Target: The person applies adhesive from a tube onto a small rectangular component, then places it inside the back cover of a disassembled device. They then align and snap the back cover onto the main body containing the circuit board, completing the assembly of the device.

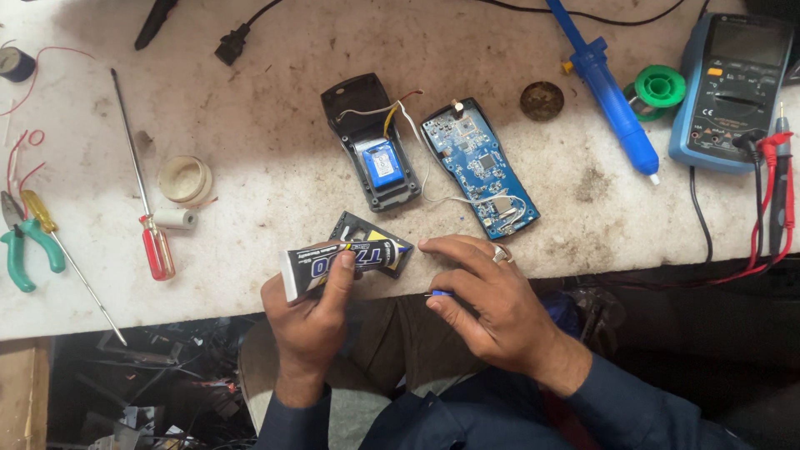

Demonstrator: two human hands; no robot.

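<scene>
The left hand grips a glue tube just below the circuit board; the right hand pinches a small blue cap. Squeezing too hard could smear glue onto the board.

At the desk's near edge the left hand holds a glue tube beside the right hand, the open casing and circuit board lie behind them mid-desk, a screwdriver to their left, a multimeter at the far right corner.
</scene>
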